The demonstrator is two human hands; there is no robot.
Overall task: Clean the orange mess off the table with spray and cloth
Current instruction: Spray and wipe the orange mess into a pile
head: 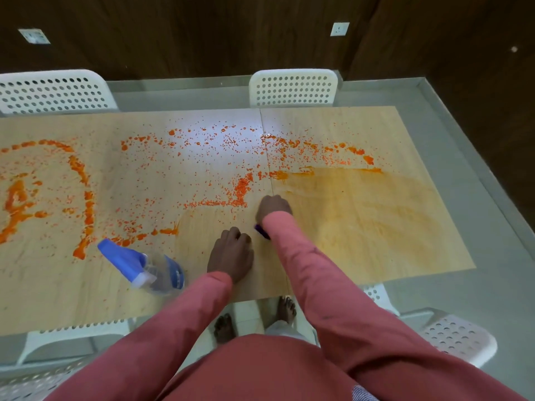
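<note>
A: Head view, near edge first: what do you see?

B: Bare feet (254, 316) show through the glass worktop (492, 227), so the person stands close against the near edge, both pink sleeves (318, 285) reaching forward. A pale wood-grain sheet covers the glass.

A: And the spray?

B: The spray bottle (144, 267), clear plastic with a blue trigger head, stands near the near edge, just left of the left hand (231, 256). It looks parked within reach for the next squirt.

A: The left hand itself?

B: Empty, fingers curled loosely, knuckles resting on the sheet. I'd judge it braces the body or pins the sheet.

A: The right?

B: The right hand (273, 206) presses down further in, at the seam between the two sheets. It is closed over the cloth (262, 230), of which only a purple corner shows beside the wrist.

A: And the mess?

B: Toward the right edge it is a thin, streaky orange film. The orange mess (240, 186) just beyond the knuckles and all along to the left edge is thick, beaded and pasty. White perforated chairs (292, 88) line the far edge.
</note>
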